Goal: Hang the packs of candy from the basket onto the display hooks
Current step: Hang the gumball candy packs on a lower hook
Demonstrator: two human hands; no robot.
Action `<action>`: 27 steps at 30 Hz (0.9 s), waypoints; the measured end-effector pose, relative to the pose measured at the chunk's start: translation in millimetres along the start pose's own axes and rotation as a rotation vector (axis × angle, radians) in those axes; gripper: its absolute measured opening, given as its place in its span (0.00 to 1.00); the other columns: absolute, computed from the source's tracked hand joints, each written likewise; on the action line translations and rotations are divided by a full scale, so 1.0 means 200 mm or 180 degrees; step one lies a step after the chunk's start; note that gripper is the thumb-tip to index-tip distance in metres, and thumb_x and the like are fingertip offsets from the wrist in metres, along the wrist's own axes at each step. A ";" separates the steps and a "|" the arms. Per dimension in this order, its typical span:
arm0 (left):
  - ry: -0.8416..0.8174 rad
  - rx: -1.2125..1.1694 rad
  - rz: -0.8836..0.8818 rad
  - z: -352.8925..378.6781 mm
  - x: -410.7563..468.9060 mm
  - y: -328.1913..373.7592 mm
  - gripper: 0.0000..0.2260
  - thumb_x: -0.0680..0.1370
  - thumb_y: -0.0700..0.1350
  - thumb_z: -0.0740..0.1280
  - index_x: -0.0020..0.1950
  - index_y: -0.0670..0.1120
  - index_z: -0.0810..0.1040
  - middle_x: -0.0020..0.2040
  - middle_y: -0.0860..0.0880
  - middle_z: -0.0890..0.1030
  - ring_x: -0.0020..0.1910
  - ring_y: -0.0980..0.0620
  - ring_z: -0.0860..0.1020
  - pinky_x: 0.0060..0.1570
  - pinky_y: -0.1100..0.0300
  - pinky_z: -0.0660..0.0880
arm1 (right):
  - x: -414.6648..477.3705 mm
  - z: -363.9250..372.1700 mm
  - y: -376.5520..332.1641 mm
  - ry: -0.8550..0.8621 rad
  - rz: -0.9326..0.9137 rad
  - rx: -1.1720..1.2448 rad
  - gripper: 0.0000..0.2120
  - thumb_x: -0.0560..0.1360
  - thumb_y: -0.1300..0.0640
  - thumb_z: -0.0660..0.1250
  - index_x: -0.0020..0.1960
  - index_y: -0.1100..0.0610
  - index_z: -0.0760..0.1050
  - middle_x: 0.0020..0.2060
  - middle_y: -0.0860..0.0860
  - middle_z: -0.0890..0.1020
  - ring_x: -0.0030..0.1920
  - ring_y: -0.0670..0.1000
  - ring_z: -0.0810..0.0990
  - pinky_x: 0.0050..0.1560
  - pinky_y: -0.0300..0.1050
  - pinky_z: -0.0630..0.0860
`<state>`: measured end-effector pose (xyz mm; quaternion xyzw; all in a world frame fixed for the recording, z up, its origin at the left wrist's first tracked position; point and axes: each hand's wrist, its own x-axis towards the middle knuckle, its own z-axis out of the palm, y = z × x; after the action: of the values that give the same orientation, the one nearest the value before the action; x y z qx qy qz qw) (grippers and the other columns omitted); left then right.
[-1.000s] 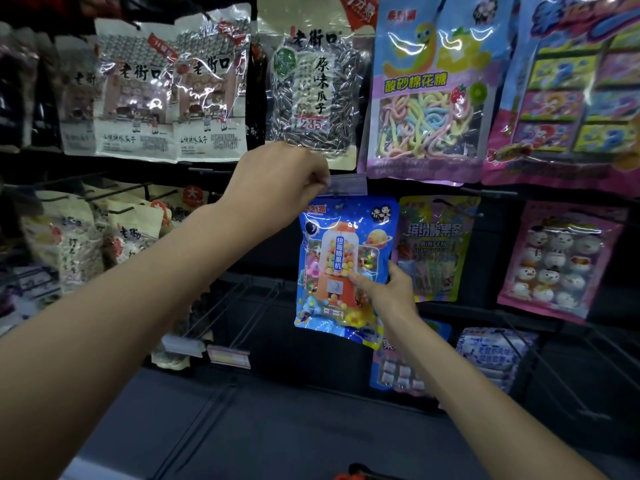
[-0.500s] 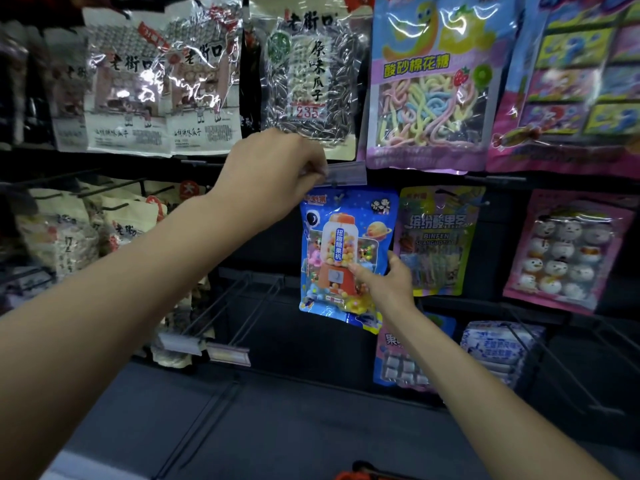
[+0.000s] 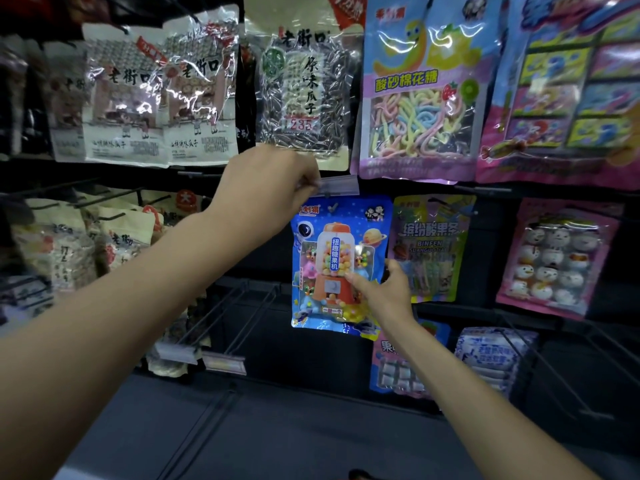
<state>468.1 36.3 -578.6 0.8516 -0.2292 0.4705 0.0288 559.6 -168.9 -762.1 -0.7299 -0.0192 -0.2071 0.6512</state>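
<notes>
hanging step, likely near its end: the blue candy pack [image 3: 329, 261] hangs flat, its hole just under the clear price tag [image 3: 341, 186], which your left hand [image 3: 270, 192] pinches at the pack's upper left; your right hand [image 3: 384, 289] grips the pack's right edge, thumb on its front. next you'd want the hole pushed fully along the hook, then both hands let go. basket not seen below the pack, so its contents can't be told.

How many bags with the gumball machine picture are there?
1. The blue gumball pack is in the middle, under the price tag that the left hand pinches; the right hand holds its lower right edge. More could hide behind it.
</notes>
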 end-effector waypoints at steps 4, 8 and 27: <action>0.0039 0.0101 0.0027 0.00 0.00 0.00 0.06 0.81 0.48 0.69 0.55 0.51 0.85 0.45 0.50 0.86 0.47 0.43 0.83 0.42 0.51 0.77 | -0.01 0.00 -0.02 0.0033 -0.0033 -0.0112 0.29 0.70 0.53 0.82 0.65 0.55 0.72 0.53 0.47 0.81 0.49 0.46 0.82 0.44 0.38 0.76; 0.0128 0.0243 0.0079 0.00 -0.01 0.02 0.06 0.81 0.46 0.70 0.52 0.50 0.86 0.41 0.49 0.86 0.43 0.42 0.83 0.39 0.53 0.74 | -0.02 0.00 -0.02 0.0019 0.0004 -0.0140 0.34 0.70 0.53 0.82 0.70 0.55 0.70 0.57 0.50 0.80 0.54 0.51 0.81 0.50 0.44 0.76; 0.0005 0.0702 -0.0058 0.14 -0.30 0.15 0.22 0.77 0.43 0.71 0.71 0.41 0.75 0.69 0.42 0.76 0.61 0.40 0.79 0.52 0.45 0.76 | -0.16 -0.24 -0.10 -0.0289 -0.0019 -0.0781 0.29 0.72 0.50 0.81 0.68 0.53 0.71 0.49 0.49 0.75 0.51 0.51 0.77 0.53 0.49 0.78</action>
<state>449.5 23.6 -648.6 0.8513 -0.1682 0.4932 -0.0607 512.0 -203.4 -749.7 -0.8126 -0.0253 -0.1766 0.5548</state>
